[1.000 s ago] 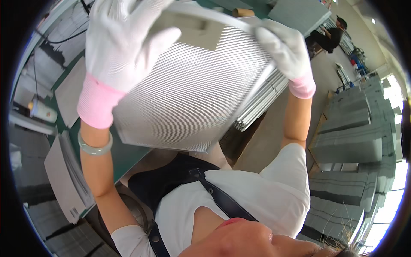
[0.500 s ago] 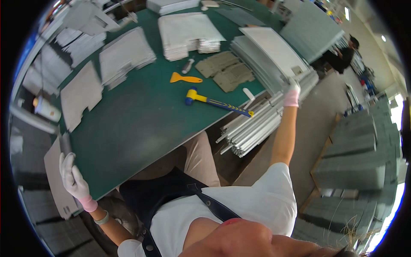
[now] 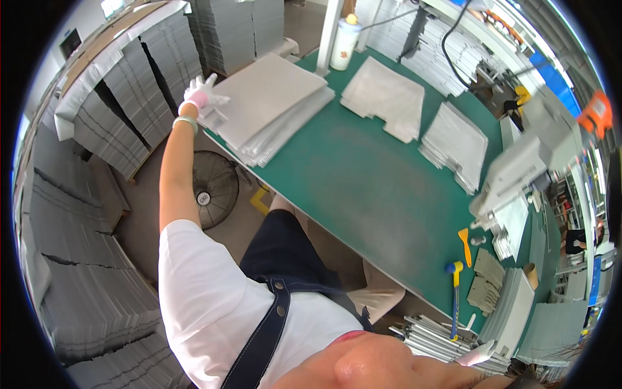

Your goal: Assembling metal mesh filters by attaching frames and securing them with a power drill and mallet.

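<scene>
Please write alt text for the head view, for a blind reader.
A person's open, white-gloved left hand is at the corner of a stack of pale panels on a green table; a hammer and an orange scraper lie toward the picture's right.

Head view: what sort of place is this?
Probably a factory workshop: there is a green workbench with a panel stack and a hammer on it, and tall grey stacks stand on the left.
</scene>
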`<action>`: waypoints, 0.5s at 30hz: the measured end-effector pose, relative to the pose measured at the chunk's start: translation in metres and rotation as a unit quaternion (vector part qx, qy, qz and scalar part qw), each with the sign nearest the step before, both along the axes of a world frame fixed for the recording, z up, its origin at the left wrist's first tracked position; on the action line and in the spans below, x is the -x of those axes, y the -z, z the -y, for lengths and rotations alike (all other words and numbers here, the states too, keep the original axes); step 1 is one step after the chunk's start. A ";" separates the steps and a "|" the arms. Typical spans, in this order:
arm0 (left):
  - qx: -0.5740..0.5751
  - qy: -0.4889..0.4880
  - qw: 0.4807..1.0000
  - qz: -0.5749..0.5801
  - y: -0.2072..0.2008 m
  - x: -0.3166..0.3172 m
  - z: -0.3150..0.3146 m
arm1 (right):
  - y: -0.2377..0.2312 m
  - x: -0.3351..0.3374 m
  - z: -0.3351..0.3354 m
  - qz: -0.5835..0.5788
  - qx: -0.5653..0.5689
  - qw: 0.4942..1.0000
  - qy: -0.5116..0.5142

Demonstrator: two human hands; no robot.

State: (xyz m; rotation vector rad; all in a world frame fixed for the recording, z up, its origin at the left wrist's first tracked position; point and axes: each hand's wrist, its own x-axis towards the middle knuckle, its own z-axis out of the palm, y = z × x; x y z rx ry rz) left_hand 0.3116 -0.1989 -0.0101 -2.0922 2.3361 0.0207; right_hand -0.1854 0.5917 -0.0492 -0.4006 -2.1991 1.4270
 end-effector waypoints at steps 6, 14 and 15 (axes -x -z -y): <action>-0.061 0.025 0.993 0.096 -0.003 0.010 0.004 | -0.012 -0.020 0.144 0.009 -0.080 0.978 -0.193; 0.109 0.176 0.784 -0.585 -0.076 -0.031 -0.030 | -0.044 -0.138 0.396 0.008 -0.060 0.831 -0.554; 0.146 0.205 0.758 -0.601 -0.102 -0.050 -0.044 | -0.045 -0.152 0.420 0.065 -0.030 0.778 -0.624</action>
